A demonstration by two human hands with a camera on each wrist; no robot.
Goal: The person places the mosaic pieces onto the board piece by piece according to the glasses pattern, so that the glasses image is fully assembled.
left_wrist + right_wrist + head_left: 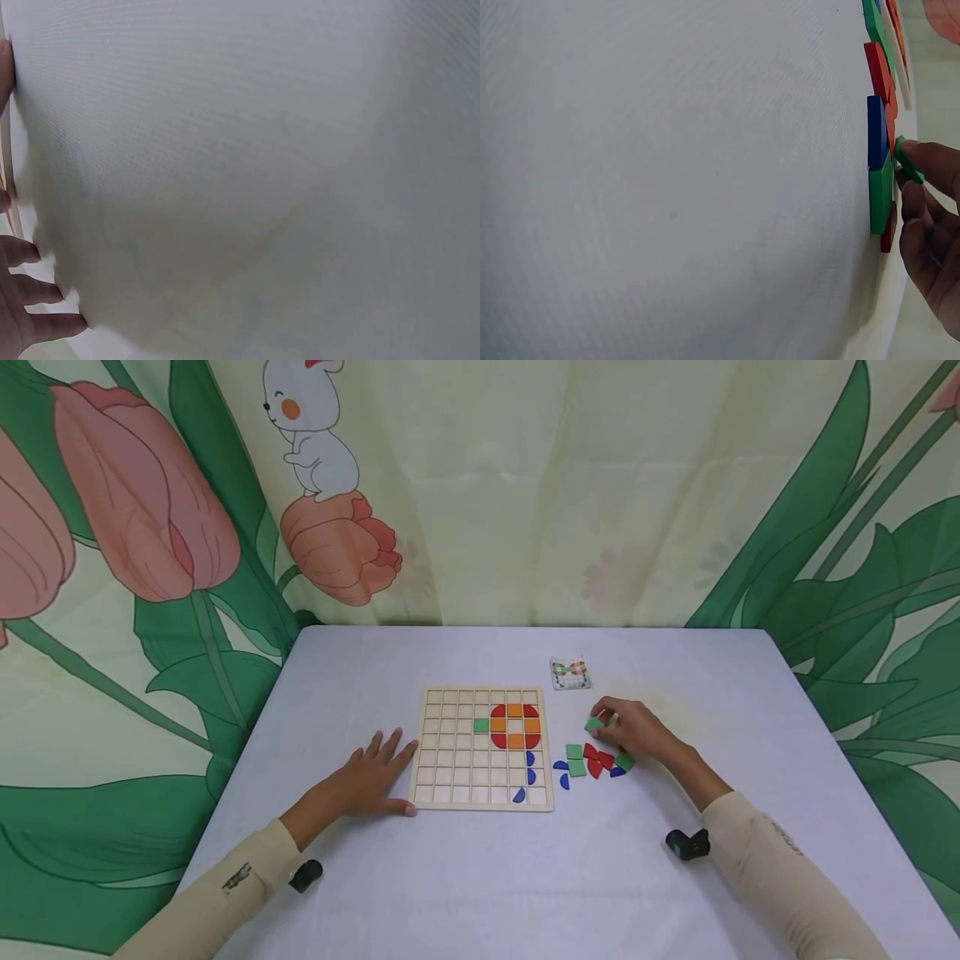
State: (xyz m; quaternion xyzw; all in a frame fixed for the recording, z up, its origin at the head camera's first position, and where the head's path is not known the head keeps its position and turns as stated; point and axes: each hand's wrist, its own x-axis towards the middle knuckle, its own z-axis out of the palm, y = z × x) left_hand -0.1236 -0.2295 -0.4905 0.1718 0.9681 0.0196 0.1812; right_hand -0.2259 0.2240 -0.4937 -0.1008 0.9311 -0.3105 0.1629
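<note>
A wooden grid board (450,781) lies on the table, with red quarter-circle pieces and orange squares (514,710) forming a ring in its upper right. One green square (482,725) sits left of that ring, and several blue pieces (531,776) lie lower in the right columns. My left hand (371,779) rests spread on the table, fingertips and thumb at the board's left edge. Between thumb and fingers, my right hand (630,727) pinches a green square tile (909,160) above the table, right of the board. Below it lie loose red pieces (595,768) and green squares (575,752).
A small pattern card (571,673) lies behind the board to the right. Loose blue pieces (565,782) are beside the board's right edge. White cloth covers the table (480,877), and a printed curtain (525,493) hangs behind it.
</note>
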